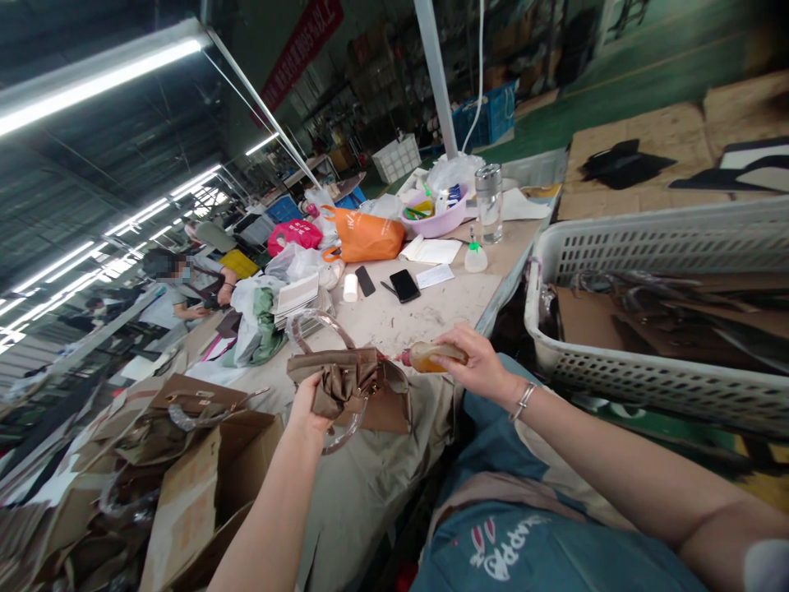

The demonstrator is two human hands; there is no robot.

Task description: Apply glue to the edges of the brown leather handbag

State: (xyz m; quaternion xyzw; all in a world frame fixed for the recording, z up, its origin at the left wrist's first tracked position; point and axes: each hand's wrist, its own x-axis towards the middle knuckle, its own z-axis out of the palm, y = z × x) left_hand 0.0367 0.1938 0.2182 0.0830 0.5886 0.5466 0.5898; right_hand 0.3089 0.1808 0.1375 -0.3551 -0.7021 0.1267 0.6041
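Under the left hand point(308, 403) sits a brown bag point(348, 386), its fingers curled tight around the folded leather at the bag's near end, thumb side up. A clear plastic-wrapped handle point(314, 325) arches up just beyond those fingers, and a second loop hangs below them. Across from it, the right hand point(477, 366) grips a small amber bottle point(428, 356), fingers wrapped over its body, with the red nozzle pointing at the bag's top edge (touching or just short of it, I cannot tell). A bracelet point(523, 401) rings that wrist.

Beyond the right fingers, on the table point(431, 312), lie two dark phones point(404, 284) and a white roll point(350, 287), well apart from the bottle. Farther off stand an orange sack point(366, 234), a pink bowl point(435, 220) and a clear jar point(489, 201). Right of the right hand is a white basket point(647, 378) holding dark leather pieces. Left of the left fingers, cardboard boxes point(203, 477) hold more brown bags
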